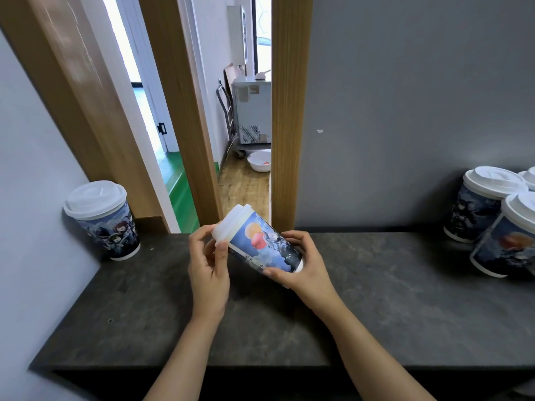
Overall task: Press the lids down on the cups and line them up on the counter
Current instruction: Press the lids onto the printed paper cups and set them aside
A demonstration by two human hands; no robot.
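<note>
At nine o'clock, one lidded blue printed paper cup (105, 219) stands placed on the dark stone counter (376, 299). Centre: left hand (209, 266) pinches the white plastic lid (230, 225) while right hand (301, 263) grips the tilted illustrated cup (265, 246), midair. At three o'clock, lidded cups (492, 218) wait clustered, likely unsorted.

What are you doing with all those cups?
A person holds one printed cup tilted on its side above the dark counter. The left hand pinches its white lid, and the right hand grips the cup's bottom end. One lidded cup stands alone at the far left by the wall. A few more lidded cups stand bunched at the far right.
</note>
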